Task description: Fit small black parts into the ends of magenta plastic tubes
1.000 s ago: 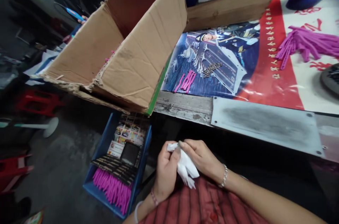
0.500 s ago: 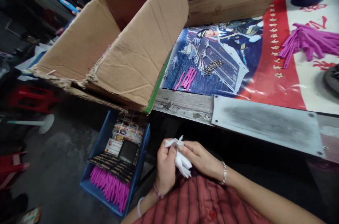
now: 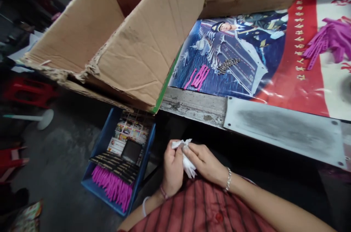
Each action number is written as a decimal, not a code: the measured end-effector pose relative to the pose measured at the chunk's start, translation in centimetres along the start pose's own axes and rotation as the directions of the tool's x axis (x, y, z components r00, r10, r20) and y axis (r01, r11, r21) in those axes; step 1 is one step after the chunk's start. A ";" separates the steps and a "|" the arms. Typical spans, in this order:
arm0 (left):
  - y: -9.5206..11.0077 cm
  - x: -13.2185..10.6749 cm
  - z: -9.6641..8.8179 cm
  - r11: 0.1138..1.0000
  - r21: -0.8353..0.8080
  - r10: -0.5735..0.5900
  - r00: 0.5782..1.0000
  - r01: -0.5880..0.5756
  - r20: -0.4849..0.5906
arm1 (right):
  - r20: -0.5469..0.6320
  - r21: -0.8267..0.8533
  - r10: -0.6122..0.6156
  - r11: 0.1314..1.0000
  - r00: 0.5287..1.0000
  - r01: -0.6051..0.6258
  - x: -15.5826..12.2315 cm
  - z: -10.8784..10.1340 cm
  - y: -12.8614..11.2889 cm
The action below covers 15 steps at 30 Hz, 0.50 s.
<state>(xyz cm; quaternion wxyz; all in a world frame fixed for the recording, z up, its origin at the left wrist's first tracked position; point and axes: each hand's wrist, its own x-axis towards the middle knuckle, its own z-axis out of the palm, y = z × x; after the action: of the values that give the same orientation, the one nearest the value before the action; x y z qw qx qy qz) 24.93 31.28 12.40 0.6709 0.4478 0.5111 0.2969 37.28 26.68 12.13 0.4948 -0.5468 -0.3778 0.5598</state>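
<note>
Close in front of my striped red shirt, my left hand (image 3: 173, 171) and my right hand (image 3: 208, 162) are together, fingers closed on a crumpled white tissue (image 3: 189, 167). One end of it pokes out above the thumbs and the rest hangs below between the hands. Whether anything is wrapped inside is hidden. To the left of my hands is a blue bin (image 3: 105, 199) with a bundle of magenta strips (image 3: 112, 188), a dark patterned piece (image 3: 115, 166) and a black square object (image 3: 132, 151).
A large open cardboard box (image 3: 142, 49) juts over the table's edge. On the poster (image 3: 276, 78) lie a few magenta strips (image 3: 200, 77), a small dark beaded pile (image 3: 229, 65) and a larger magenta bundle (image 3: 331, 41). A grey plate (image 3: 285, 129) covers the front edge. Red stools (image 3: 30, 91) stand left.
The view has shifted slightly, so the table things sit a little farther right and the box higher. My hands stay together on the tissue, with less of it hanging in sight.
</note>
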 end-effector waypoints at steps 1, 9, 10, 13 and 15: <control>0.0 0.1 0.1 1.000 -0.009 -0.009 1.000 0.009 0.002 | 0.003 0.029 0.023 0.999 1.000 -0.023 0.1 0.0 0.0; 1.7 1.0 0.2 0.997 -0.080 -0.026 0.997 0.020 -0.076 | 0.105 0.254 0.089 0.961 0.990 -0.114 -0.2 -0.5 0.8; 1.8 0.9 0.2 0.996 -0.087 -0.027 0.997 0.020 -0.075 | 0.091 0.270 0.104 0.955 0.990 -0.125 -0.2 -0.4 1.0; 1.8 0.7 0.5 0.994 -0.103 -0.041 0.997 0.034 -0.064 | 0.054 0.324 0.133 0.935 0.990 -0.143 0.1 -0.3 1.6; 1.7 0.6 0.6 0.994 -0.104 -0.051 0.996 0.044 -0.069 | 0.052 0.369 0.127 0.919 0.991 -0.137 0.3 -0.1 1.6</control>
<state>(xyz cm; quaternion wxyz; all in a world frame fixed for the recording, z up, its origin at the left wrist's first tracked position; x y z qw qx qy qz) 25.78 32.32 13.78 0.6813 0.3896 0.5293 0.3223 37.21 26.60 10.45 0.5455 -0.4597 -0.2339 0.6607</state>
